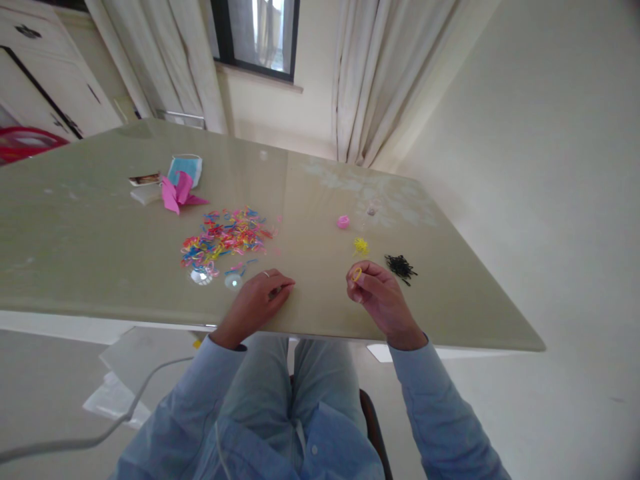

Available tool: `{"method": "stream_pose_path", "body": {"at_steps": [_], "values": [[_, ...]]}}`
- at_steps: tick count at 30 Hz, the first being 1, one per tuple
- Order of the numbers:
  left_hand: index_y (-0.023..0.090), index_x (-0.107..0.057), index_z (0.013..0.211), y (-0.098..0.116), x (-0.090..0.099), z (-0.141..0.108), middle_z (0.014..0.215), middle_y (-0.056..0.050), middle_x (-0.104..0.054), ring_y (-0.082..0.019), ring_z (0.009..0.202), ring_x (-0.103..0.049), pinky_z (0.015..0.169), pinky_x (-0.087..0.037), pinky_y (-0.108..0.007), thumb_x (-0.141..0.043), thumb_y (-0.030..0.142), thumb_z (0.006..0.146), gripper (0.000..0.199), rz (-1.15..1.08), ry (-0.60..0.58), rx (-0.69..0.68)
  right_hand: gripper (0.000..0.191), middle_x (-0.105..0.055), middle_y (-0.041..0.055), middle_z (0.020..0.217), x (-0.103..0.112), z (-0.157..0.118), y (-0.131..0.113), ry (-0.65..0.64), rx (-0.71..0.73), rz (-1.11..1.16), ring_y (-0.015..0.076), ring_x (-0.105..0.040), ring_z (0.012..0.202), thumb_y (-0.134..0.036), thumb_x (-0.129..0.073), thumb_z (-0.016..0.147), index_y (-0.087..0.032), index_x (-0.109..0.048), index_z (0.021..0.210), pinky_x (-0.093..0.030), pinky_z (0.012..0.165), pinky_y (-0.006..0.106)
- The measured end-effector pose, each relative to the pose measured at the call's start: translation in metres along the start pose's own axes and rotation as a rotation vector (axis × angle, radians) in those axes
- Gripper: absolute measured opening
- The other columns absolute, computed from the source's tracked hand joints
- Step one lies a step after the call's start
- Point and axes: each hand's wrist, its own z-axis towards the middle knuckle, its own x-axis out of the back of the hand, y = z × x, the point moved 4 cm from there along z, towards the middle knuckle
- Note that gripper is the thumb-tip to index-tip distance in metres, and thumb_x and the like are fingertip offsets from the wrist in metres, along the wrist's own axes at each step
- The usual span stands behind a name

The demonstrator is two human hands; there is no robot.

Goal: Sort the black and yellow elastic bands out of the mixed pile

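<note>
Between the thumb and fingers of my right hand [380,293] is a small yellow rubber band [357,274], raised a little over the table. My left hand [261,297] rests near the table's front edge with its fingers curled and the tips pressed together; whether anything is pinched there I cannot make out. Beyond it spreads a loose pile of mixed-colour rubber bands [235,233]. Past my right hand lie a small heap of yellow rubber bands [361,247] and a pink clump [343,222]. To its right is a heap of black bands [400,267].
A pink folded-paper figure [181,193], a blue face mask [186,168] and a small picture-printed packet [145,179] lie at the back left of the glossy table [310,193]. A small clear piece [371,211] sits at the right. A grey cable [125,413] hangs at lower left.
</note>
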Motion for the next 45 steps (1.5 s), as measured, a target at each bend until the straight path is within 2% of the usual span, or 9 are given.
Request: {"method": "stream_pose_path", "body": {"at_steps": [6, 10, 13, 16, 20, 26, 32, 40, 45], "values": [[0.018, -0.072, 0.095, -0.002, -0.001, 0.0, 0.089, -0.006, -0.07, -0.018, 0.085, -0.063, 0.078, -0.048, -0.03, -0.052, 0.026, 0.094, 0.021, 0.01, -0.005, 0.003, 0.013, -0.051, -0.0046, 0.058, 0.049, 0.026, 0.002, 0.205, 0.121, -0.433, 0.0088, -0.04, 0.05, -0.031, -0.065, 0.071, -0.019, -0.061, 0.073, -0.03, 0.048, 0.023], [0.018, -0.072, 0.093, -0.002, -0.001, 0.001, 0.087, -0.005, -0.07, -0.017, 0.083, -0.064, 0.077, -0.048, -0.03, -0.052, 0.027, 0.094, 0.022, 0.014, 0.001, 0.001, 0.016, -0.051, -0.004, 0.057, 0.075, 0.045, 0.0, 0.293, 0.205, -0.722, 0.0103, -0.041, 0.05, -0.034, -0.059, 0.071, -0.018, -0.061, 0.071, -0.032, 0.049, 0.024], [0.019, -0.073, 0.093, -0.002, -0.001, 0.001, 0.088, -0.005, -0.071, -0.018, 0.084, -0.064, 0.078, -0.049, -0.03, -0.051, 0.03, 0.094, 0.024, 0.007, 0.007, 0.005, 0.02, -0.058, -0.0007, 0.063, 0.085, 0.055, -0.002, 0.347, 0.287, -0.933, 0.0127, -0.047, 0.054, -0.036, -0.055, 0.077, -0.018, -0.064, 0.075, -0.038, 0.055, 0.026], [0.02, -0.073, 0.093, -0.002, 0.0, 0.001, 0.088, -0.005, -0.071, -0.018, 0.084, -0.064, 0.078, -0.049, -0.03, -0.051, 0.031, 0.094, 0.024, -0.001, 0.015, 0.009, 0.02, -0.067, 0.0046, 0.074, 0.087, 0.064, -0.002, 0.324, 0.351, -1.185, 0.0161, -0.055, 0.063, -0.031, -0.051, 0.081, -0.018, -0.066, 0.079, -0.042, 0.065, 0.029], [0.02, -0.073, 0.091, -0.002, 0.001, 0.002, 0.086, -0.005, -0.071, -0.017, 0.082, -0.065, 0.076, -0.05, -0.029, -0.052, 0.029, 0.092, 0.023, -0.01, 0.026, 0.008, 0.02, -0.07, 0.0082, 0.082, 0.088, 0.074, 0.006, 0.272, 0.293, -1.386, 0.0197, -0.059, 0.072, -0.024, -0.049, 0.083, -0.018, -0.067, 0.081, -0.042, 0.071, 0.031], [0.019, -0.073, 0.092, -0.003, 0.0, 0.001, 0.088, -0.005, -0.071, -0.018, 0.084, -0.065, 0.078, -0.049, -0.03, -0.053, 0.029, 0.093, 0.022, -0.013, 0.024, 0.018, 0.021, -0.071, 0.0103, 0.088, 0.09, 0.075, 0.013, 0.275, 0.267, -1.449, 0.0215, -0.06, 0.079, -0.021, -0.048, 0.084, -0.017, -0.068, 0.085, -0.043, 0.076, 0.032], [0.019, -0.073, 0.095, -0.004, 0.0, 0.0, 0.09, -0.005, -0.071, -0.017, 0.086, -0.065, 0.079, -0.049, -0.029, -0.053, 0.027, 0.093, 0.021, -0.01, 0.006, 0.037, 0.023, -0.071, 0.0126, 0.093, 0.091, 0.071, 0.012, 0.353, 0.286, -1.419, 0.0235, -0.061, 0.082, -0.021, -0.047, 0.085, -0.016, -0.068, 0.09, -0.044, 0.078, 0.034], [0.017, -0.073, 0.094, -0.002, -0.001, 0.001, 0.088, -0.006, -0.07, -0.018, 0.085, -0.064, 0.078, -0.048, -0.03, -0.053, 0.025, 0.093, 0.021, 0.021, 0.001, 0.026, 0.012, -0.068, 0.0073, 0.083, 0.094, 0.071, 0.014, 0.383, 0.281, -1.406, 0.0213, -0.06, 0.075, -0.022, -0.05, 0.081, -0.02, -0.062, 0.084, -0.043, 0.071, 0.031], [0.017, -0.073, 0.093, 0.0, -0.001, 0.0, 0.089, -0.007, -0.071, -0.018, 0.085, -0.064, 0.078, -0.048, -0.03, -0.054, 0.023, 0.092, 0.019, 0.026, 0.02, 0.028, 0.01, -0.068, 0.007, 0.081, 0.096, 0.071, 0.015, 0.382, 0.333, -1.4, 0.0204, -0.058, 0.072, -0.022, -0.051, 0.08, -0.02, -0.06, 0.081, -0.042, 0.069, 0.031]]}}
